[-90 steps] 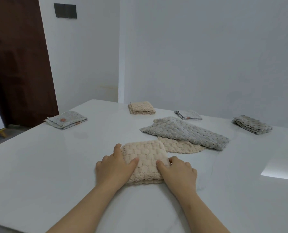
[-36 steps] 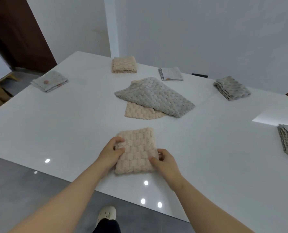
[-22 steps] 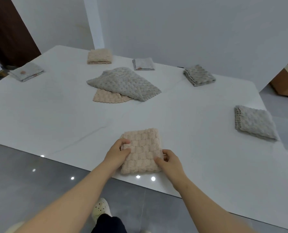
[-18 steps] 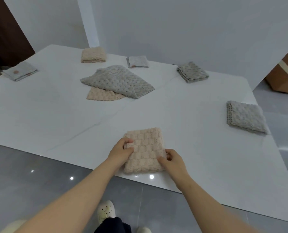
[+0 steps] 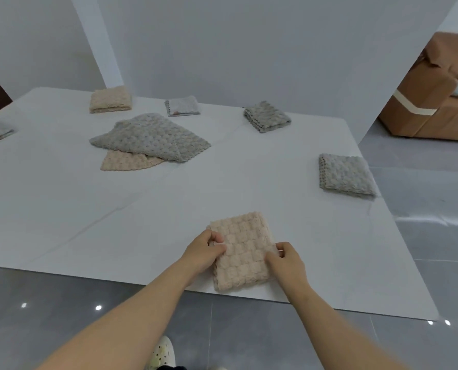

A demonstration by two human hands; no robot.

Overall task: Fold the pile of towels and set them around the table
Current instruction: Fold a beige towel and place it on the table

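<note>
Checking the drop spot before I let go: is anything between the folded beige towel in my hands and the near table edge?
Nothing visible. The left hand and right hand grip the beige towel at that edge of the table; the nearest folded grey towel lies apart, rightward.

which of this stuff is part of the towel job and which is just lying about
Job: folded beige towel, gripped by left hand and right hand; loose grey towel over a loose beige towel; placed towels: far beige towel, small pale towel, far grey towel, right grey towel; table.
Lying about: brown box, white shoe.
</note>
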